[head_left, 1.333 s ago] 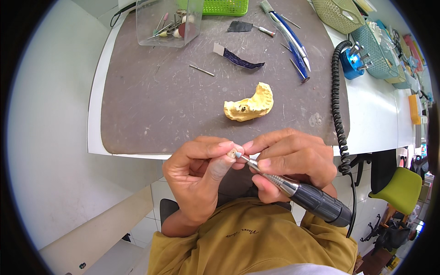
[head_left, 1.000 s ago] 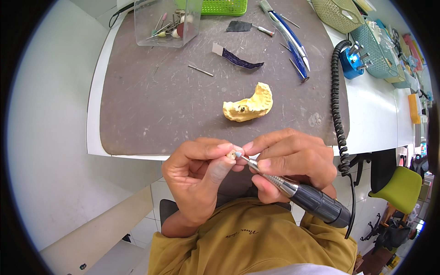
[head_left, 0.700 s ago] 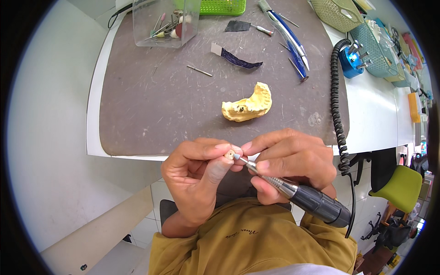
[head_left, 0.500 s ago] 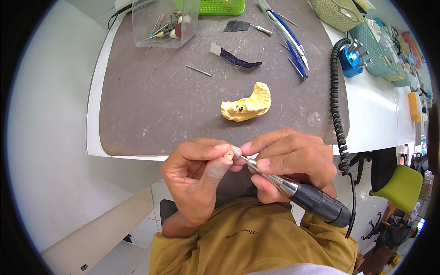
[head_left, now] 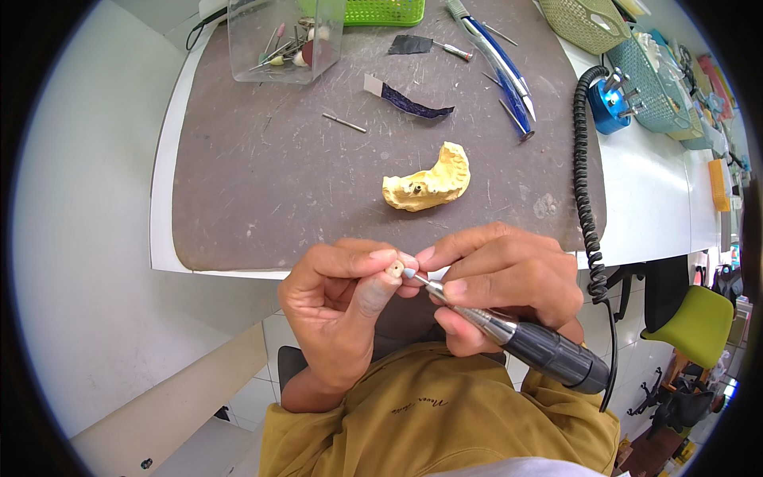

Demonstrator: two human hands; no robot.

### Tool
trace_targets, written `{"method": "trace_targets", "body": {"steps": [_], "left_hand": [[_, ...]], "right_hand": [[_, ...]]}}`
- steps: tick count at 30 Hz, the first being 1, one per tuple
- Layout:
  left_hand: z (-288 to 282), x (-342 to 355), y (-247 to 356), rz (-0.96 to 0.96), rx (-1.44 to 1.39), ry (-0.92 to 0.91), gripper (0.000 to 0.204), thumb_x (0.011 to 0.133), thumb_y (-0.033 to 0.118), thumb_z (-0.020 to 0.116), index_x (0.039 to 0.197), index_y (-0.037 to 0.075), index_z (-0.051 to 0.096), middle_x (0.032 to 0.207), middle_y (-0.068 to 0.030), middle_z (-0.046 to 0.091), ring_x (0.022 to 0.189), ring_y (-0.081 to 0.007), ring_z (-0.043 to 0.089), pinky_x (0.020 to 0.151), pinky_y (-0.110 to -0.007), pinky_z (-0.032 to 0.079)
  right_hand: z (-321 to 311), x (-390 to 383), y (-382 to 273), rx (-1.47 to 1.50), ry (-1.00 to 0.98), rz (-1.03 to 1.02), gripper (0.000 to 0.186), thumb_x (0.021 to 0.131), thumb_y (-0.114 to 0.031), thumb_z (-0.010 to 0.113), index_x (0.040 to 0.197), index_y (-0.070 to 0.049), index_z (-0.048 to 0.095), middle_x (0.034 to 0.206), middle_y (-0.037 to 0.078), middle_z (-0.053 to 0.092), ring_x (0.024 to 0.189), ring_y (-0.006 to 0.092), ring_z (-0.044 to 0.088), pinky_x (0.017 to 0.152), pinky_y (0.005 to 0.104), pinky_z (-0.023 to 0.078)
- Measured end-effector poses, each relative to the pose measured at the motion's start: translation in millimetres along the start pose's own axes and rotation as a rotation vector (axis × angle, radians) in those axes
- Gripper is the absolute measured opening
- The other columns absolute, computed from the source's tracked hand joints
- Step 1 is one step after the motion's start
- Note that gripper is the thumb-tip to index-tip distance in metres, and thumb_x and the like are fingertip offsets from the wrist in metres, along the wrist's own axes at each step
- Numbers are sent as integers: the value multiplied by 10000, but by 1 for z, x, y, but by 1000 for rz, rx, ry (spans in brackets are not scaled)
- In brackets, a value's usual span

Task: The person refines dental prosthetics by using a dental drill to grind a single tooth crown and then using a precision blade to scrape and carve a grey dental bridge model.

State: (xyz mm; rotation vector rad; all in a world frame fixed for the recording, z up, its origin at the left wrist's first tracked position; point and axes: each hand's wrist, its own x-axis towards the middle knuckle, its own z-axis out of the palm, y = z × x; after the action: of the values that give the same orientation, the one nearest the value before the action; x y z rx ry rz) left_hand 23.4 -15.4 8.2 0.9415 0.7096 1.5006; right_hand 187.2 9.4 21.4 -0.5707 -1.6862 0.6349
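Note:
My left hand (head_left: 338,318) is closed, pinching a small cream tooth crown (head_left: 396,269) with a dark hole between thumb and fingers. My right hand (head_left: 509,286) grips a metal and black rotary handpiece (head_left: 552,351), its pale blue conical tip (head_left: 408,272) at the crown's right side; whether they touch I cannot tell. Its coiled black cord (head_left: 584,191) runs down the mat's right side. Beyond both hands a yellow plaster dental model (head_left: 425,184) with a dark hole lies on the grey-brown mat (head_left: 238,183).
A clear box (head_left: 270,67) of burs, green basket (head_left: 381,12), dark strip (head_left: 413,103), loose metal pin (head_left: 344,122) and blue-handled brush (head_left: 517,87) occupy the back. At right stand a blue holder (head_left: 610,111), mesh baskets (head_left: 580,24), yellow block (head_left: 719,183) and green chair (head_left: 687,326).
Both hands, the crown and the handpiece tip have shifted slightly left. The crown's holed face shows a little more. The things on the mat appear slightly further left in the picture.

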Motion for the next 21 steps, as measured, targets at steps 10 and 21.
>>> {"method": "trace_targets", "body": {"steps": [10, 21], "left_hand": [[-3, 0, -1, 7, 7, -18, 89, 880, -46, 599, 960, -19, 572, 937, -186, 640, 812, -198, 663, 725, -309, 575], [2, 0, 4, -20, 29, 6, 118, 881, -52, 589, 995, -23, 576, 935, -174, 638, 820, -195, 662, 732, -306, 575]], "right_hand": [[0, 2, -1, 3, -10, 18, 221, 677, 9, 767, 841, 1, 618, 736, 111, 663, 803, 285, 704, 679, 336, 580], [3, 0, 0, 8, 27, -5, 237, 665, 15, 770, 844, 7, 615, 735, 119, 660, 789, 283, 704, 672, 331, 577]]}}
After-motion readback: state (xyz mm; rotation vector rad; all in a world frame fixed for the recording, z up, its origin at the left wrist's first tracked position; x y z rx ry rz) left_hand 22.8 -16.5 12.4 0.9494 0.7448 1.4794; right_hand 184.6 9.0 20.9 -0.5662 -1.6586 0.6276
